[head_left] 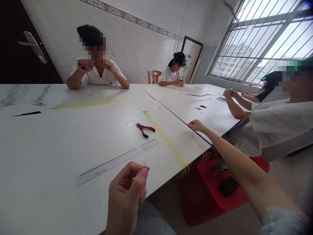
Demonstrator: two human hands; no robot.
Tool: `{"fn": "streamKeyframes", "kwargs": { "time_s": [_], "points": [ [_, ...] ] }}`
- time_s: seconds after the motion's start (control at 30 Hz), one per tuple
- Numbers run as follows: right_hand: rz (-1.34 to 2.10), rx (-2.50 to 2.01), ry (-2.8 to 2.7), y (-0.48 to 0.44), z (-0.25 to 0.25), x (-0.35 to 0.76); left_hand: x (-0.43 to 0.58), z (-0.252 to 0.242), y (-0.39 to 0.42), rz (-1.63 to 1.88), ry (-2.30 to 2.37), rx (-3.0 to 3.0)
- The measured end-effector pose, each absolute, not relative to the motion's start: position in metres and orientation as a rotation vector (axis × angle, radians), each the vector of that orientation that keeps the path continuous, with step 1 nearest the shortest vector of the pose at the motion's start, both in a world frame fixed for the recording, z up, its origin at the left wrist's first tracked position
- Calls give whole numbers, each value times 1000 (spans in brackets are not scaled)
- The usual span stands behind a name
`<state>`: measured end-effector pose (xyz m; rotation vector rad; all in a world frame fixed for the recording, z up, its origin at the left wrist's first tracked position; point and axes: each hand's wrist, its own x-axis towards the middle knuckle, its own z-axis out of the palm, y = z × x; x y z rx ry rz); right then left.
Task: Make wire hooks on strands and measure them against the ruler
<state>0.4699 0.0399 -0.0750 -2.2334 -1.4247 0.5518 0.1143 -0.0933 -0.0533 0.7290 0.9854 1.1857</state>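
Near the front edge of the table, my left hand (129, 191) pinches a small metal hook (144, 163) between thumb and forefinger; its curved tip sticks up above the fingertips. My right hand (197, 125) reaches out over the dark table seam (171, 112) with fingertips pressed together. What it holds, if anything, is too fine to make out. Between the hands lies a bundle of yellow threads (168, 140), with gold-coloured bits at its far end and loose ends hanging over the edge. Red-handled pliers (145, 130) rest partly open beyond my left hand, beside a clear ruler (117, 161).
Another yellow thread bundle (90, 103) lies across the table, near a dark pointed strip (26, 114). Small dark pieces (201, 107) lie at right. Several people sit around the table, hands raised or on it. A red stool (220, 192) bearing dark items stands below the edge.
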Motion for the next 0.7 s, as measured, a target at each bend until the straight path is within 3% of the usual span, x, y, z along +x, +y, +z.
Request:
{"fn": "streamKeyframes", "kwargs": {
  "time_s": [0.17,0.43,0.7],
  "points": [
    [589,-1962,-1670,14,-57,409,123,-53,-94,1198,974,715],
    [932,-1218,-2021,-79,-14,282,125,-59,-97,1170,973,867],
    [1150,-1247,-1886,-84,-8,263,115,-60,-98,1177,947,923]
  ]
}}
